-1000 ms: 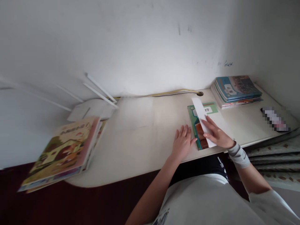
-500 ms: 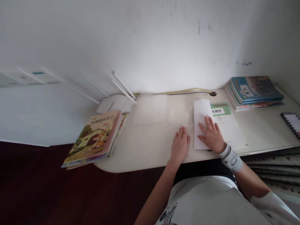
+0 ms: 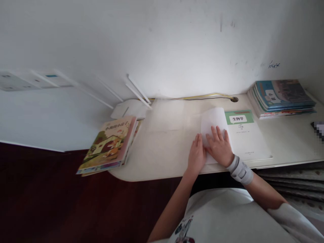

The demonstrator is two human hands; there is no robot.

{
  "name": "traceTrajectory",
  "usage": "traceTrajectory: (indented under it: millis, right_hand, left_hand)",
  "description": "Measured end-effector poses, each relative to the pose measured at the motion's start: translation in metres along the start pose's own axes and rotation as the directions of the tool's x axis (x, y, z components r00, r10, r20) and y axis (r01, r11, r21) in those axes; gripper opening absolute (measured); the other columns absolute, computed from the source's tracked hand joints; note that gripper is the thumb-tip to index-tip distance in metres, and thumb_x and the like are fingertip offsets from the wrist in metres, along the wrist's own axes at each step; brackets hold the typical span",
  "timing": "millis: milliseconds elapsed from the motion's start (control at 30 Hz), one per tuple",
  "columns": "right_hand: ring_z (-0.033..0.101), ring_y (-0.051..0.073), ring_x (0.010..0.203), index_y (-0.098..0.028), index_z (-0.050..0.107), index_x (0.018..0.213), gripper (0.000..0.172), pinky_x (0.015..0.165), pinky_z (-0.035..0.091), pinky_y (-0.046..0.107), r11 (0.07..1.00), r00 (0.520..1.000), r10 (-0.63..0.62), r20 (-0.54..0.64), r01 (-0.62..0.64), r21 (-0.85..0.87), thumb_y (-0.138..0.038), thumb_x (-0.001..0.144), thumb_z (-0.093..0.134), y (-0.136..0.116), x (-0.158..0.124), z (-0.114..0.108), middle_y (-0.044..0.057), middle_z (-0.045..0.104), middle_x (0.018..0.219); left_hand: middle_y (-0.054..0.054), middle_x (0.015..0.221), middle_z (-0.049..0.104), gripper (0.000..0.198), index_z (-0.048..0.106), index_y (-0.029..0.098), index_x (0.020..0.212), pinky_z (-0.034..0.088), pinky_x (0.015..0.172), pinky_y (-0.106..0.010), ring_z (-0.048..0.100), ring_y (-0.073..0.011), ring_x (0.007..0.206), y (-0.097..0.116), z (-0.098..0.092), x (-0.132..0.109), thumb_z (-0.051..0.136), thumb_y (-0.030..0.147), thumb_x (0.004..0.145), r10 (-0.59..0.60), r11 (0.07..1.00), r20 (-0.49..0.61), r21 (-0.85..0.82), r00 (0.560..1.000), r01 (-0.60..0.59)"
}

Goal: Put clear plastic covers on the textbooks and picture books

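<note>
A textbook with a green band and Chinese title lies open at its front on the desk, showing its title page. Its blank white inner cover is turned over to the left. My right hand, with a grey wrist strap, lies flat on that white leaf, fingers spread. At the leaf's left edge my left hand rests on its side, fingers stretched out and close together, near the right thumb. It holds nothing that I can see.
A stack of textbooks stands at the desk's back right. Picture books overhang the left end of the white desk. Cables run along the wall to a hole. A partly visible phone-like object lies far right.
My right hand has slid left across the white leaf toward my left hand. The leaf now lies further left, uncovering the whole title. The camera view has shifted slightly.
</note>
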State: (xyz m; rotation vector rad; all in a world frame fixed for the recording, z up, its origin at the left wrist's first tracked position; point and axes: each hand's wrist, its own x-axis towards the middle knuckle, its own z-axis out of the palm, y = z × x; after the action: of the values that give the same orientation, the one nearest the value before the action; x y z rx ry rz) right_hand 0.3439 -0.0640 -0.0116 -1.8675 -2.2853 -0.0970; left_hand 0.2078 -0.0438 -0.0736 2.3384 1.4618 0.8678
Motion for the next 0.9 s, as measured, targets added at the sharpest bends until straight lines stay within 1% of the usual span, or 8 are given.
traceTrajectory:
  millis: [100, 167, 333, 433, 500, 600, 700, 900]
  right_hand:
    - [0.023, 0.034, 0.137, -0.018, 0.048, 0.131, 0.043, 0.105, 0.02, 0.059, 0.999, 1.0, -0.029, 0.007, 0.029, 0.012, -0.033, 0.091, 0.041, -0.004, 0.0, -0.001, 0.017, 0.027, 0.148]
    - [0.023, 0.034, 0.137, -0.018, 0.048, 0.131, 0.045, 0.104, 0.022, 0.057, 0.999, 0.999, -0.027, 0.024, 0.026, 0.036, -0.035, 0.09, 0.043, 0.003, 0.006, -0.007, 0.018, 0.027, 0.148]
    - [0.014, 0.035, 0.139, -0.02, 0.041, 0.137, 0.053, 0.103, 0.024, 0.057, 0.995, 0.992, 0.077, 0.095, -0.084, 0.063, -0.041, 0.088, 0.045, 0.041, 0.048, -0.023, 0.017, 0.017, 0.152]
    - [0.01, 0.037, 0.139, -0.023, 0.034, 0.141, 0.06, 0.101, 0.026, 0.056, 0.988, 0.97, 0.116, 0.211, -0.135, 0.076, -0.047, 0.087, 0.047, 0.06, 0.074, -0.019, 0.016, 0.01, 0.153]
    - [0.01, 0.037, 0.139, -0.024, 0.031, 0.142, 0.064, 0.102, 0.027, 0.055, 0.984, 0.958, 0.116, 0.262, -0.147, 0.099, -0.049, 0.085, 0.048, 0.067, 0.081, -0.011, 0.016, 0.012, 0.153]
    - [0.011, 0.038, 0.139, -0.022, 0.034, 0.141, 0.066, 0.103, 0.026, 0.053, 0.978, 0.963, 0.1, 0.249, -0.14, 0.152, -0.047, 0.083, 0.052, 0.071, 0.08, 0.001, 0.017, 0.018, 0.152]
    - [0.009, 0.039, 0.138, -0.017, 0.039, 0.138, 0.066, 0.105, 0.025, 0.052, 0.974, 0.971, 0.08, 0.228, -0.125, 0.191, -0.041, 0.08, 0.057, 0.073, 0.074, 0.008, 0.018, 0.018, 0.151]
    - [0.006, 0.038, 0.139, -0.016, 0.039, 0.138, 0.066, 0.105, 0.025, 0.051, 0.977, 0.967, 0.078, 0.243, -0.123, 0.176, -0.037, 0.08, 0.06, 0.073, 0.075, 0.006, 0.02, 0.011, 0.152]
  left_hand:
    - [-0.02, 0.14, 0.042, 0.051, 0.029, 0.01, 0.139, 0.036, 0.106, -0.047, 0.033, -0.0254, 0.134, 0.002, 0.0, 0.0, 0.033, 0.014, 0.088, 0.007, 0.999, 0.026, 0.052, 1.0, -0.008]
    - [-0.021, 0.14, 0.042, 0.05, 0.032, 0.007, 0.137, 0.033, 0.108, -0.047, 0.032, -0.0258, 0.135, 0.004, 0.0, 0.0, 0.03, 0.014, 0.088, -0.008, 0.995, 0.066, 0.099, 0.998, 0.001]
    - [-0.021, 0.143, 0.037, 0.05, 0.036, 0.004, 0.136, 0.029, 0.11, -0.046, 0.029, -0.025, 0.136, 0.011, -0.005, 0.002, 0.023, 0.01, 0.087, -0.057, 0.981, 0.16, 0.193, 0.985, 0.025]
    - [-0.019, 0.143, 0.037, 0.051, 0.038, 0.007, 0.135, 0.03, 0.109, -0.047, 0.028, -0.0243, 0.136, 0.015, -0.008, 0.003, 0.023, 0.009, 0.086, -0.079, 0.974, 0.184, 0.221, 0.98, 0.037]
    - [-0.019, 0.144, 0.036, 0.052, 0.039, 0.008, 0.135, 0.03, 0.109, -0.047, 0.028, -0.0243, 0.136, 0.016, -0.008, 0.003, 0.022, 0.008, 0.086, -0.089, 0.97, 0.196, 0.238, 0.977, 0.04]
    - [-0.02, 0.144, 0.035, 0.052, 0.04, 0.007, 0.134, 0.03, 0.109, -0.047, 0.028, -0.0249, 0.136, 0.017, -0.007, 0.004, 0.021, 0.007, 0.086, -0.095, 0.964, 0.208, 0.264, 0.973, 0.038]
    - [-0.02, 0.144, 0.035, 0.052, 0.041, 0.007, 0.134, 0.03, 0.108, -0.047, 0.027, -0.0257, 0.137, 0.018, -0.006, 0.007, 0.021, 0.006, 0.086, -0.099, 0.959, 0.215, 0.28, 0.972, 0.036]
    - [-0.023, 0.141, 0.038, 0.05, 0.045, 0.004, 0.13, 0.031, 0.108, -0.047, 0.028, -0.0288, 0.136, 0.021, -0.008, 0.02, 0.021, 0.005, 0.087, -0.112, 0.944, 0.238, 0.329, 0.965, 0.028]
